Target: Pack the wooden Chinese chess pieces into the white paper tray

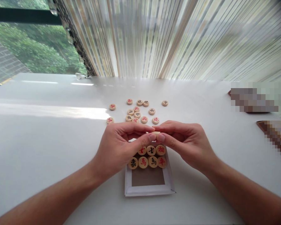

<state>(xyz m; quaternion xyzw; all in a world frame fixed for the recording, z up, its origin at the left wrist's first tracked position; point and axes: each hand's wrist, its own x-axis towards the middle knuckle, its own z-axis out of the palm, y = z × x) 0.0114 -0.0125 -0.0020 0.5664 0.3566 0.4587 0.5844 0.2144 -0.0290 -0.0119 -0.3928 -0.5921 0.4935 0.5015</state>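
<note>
Between the fingertips of my left hand [123,137] and my right hand [184,139] is a round wooden Chinese chess piece [156,133], seen nearly edge-on. Both hands pinch it above the far part of a shallow white box [150,190]. Inside the box, wooden pieces with red and black characters lie face up in rows, among them a red-marked piece [143,162] and a black-marked piece [153,162]. My hands hide the box's far end. The near part of its grey-brown bottom shows bare.
Several loose Chinese chess pieces [151,111] lie scattered on the white table [61,143] beyond my hands. Two brown-edged objects, mostly blurred out, are at the right, one [259,107] farther back. A striped string curtain [142,40] hangs behind the table.
</note>
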